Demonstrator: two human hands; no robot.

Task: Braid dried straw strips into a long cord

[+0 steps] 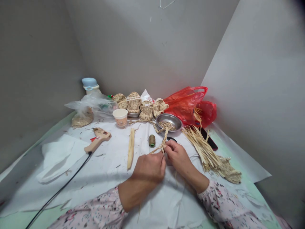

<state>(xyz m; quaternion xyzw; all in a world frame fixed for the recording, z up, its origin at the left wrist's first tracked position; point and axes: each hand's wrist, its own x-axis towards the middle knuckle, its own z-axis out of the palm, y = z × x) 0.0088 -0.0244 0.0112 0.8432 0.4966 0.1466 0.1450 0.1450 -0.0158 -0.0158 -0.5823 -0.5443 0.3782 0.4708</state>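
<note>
My left hand (152, 168) is closed, its fingers gripping the loose strands at the near end of a straw braid (165, 136). Close beside it, my right hand (177, 156) pinches the same braid from the right. The finished length of the plait runs away from my hands toward a steel bowl (169, 118) that has coiled straw in it. A spool of olive-brown thread (152, 140) stands just left of the braid. Behind my right fingers lie scissors (172, 139), partly hidden. One flat straw strip (131, 149) lies further left on the white sheet.
At left lies a glue gun (98, 139) with its black cord. A paper cup (120, 117), woven straw pieces (146, 110) and a clear bag (95, 105) stand behind. To the right are red plastic bags (183, 106), a straw bundle (202, 148) and a dark phone (211, 140).
</note>
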